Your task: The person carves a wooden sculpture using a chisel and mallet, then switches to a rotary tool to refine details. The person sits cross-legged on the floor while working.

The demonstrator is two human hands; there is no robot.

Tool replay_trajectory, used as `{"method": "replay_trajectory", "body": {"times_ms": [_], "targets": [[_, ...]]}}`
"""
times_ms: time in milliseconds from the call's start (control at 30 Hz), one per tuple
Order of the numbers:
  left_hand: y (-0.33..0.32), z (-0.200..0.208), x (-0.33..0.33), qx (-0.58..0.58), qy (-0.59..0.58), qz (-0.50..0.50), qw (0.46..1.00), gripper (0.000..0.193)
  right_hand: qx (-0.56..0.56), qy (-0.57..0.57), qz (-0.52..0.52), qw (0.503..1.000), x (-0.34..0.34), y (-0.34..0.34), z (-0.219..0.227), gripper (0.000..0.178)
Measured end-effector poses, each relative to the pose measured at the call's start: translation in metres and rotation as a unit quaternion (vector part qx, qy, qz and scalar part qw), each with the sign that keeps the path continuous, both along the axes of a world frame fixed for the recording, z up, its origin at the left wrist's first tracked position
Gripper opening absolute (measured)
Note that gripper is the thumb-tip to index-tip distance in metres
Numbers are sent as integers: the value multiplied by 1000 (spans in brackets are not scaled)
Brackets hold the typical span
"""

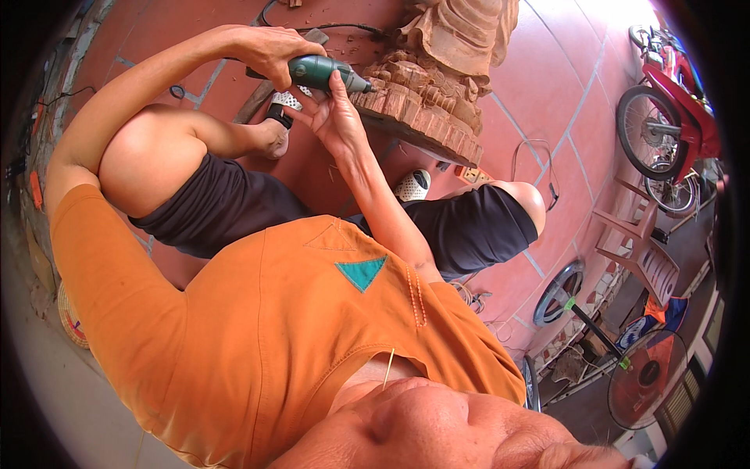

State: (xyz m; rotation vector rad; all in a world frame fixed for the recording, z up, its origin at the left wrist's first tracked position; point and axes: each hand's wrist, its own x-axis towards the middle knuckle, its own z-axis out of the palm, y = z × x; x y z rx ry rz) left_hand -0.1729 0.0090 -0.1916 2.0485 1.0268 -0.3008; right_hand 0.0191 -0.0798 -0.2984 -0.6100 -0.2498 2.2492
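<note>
My left hand wraps round the body of a green handheld rotary tool, the arm curving in from the left past my raised knee. The tool's grey nose points right, its tip at the carved edge of a wooden statue. Whether the tip touches the wood is too small to tell. Beneath the nose is my right hand, palm showing, fingers spread, thumb against the tool's front part. The brown statue has carved robe folds above a rough, grooved base.
Behind my hands a wooden bar lies on the red tiled floor. A dark cord runs near the statue. A power strip sits by my right knee. Farther right are a red motorbike, a pink plastic chair and a fan.
</note>
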Motion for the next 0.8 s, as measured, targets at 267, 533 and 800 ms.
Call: {"method": "replay_trajectory", "body": {"times_ms": [267,533,800], "targets": [[-1,9,4,-20,21,-15,999,86,0,0,1,1000,0,-8,3,62],[-2,10,2,-34,5,-36,999,81,-4,7,8,1000,-2,-17,10,64],[0,14,3,-51,4,-50,997,86,-19,23,10,999,-2,-23,8,66]]}}
